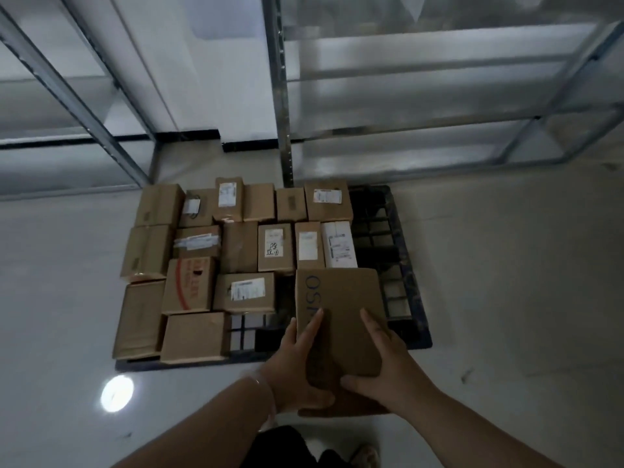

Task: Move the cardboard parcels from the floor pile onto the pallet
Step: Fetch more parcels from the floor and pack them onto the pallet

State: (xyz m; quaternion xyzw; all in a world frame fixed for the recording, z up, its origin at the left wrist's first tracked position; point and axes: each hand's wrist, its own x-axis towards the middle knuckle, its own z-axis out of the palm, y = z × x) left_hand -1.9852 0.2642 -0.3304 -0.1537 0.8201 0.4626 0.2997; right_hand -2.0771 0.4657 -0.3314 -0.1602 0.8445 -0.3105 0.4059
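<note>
Brown cardboard parcel (341, 315) (blue lettering on top) over black pallet (381, 211), right of packed parcels (236, 248).

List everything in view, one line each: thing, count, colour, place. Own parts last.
held parcel: one, brown with blue letters, at the pallet's near right part
stacked parcels: about fifteen, brown, packed on the pallet's left and middle
white parcel: one, white, right end of the middle row
pallet: one, black, on the floor
shelving racks: two, grey metal, behind the pallet
floor: pale grey, with a light glare near left
left grip: holds the held parcel's left side
right grip: holds its top and near end
</note>
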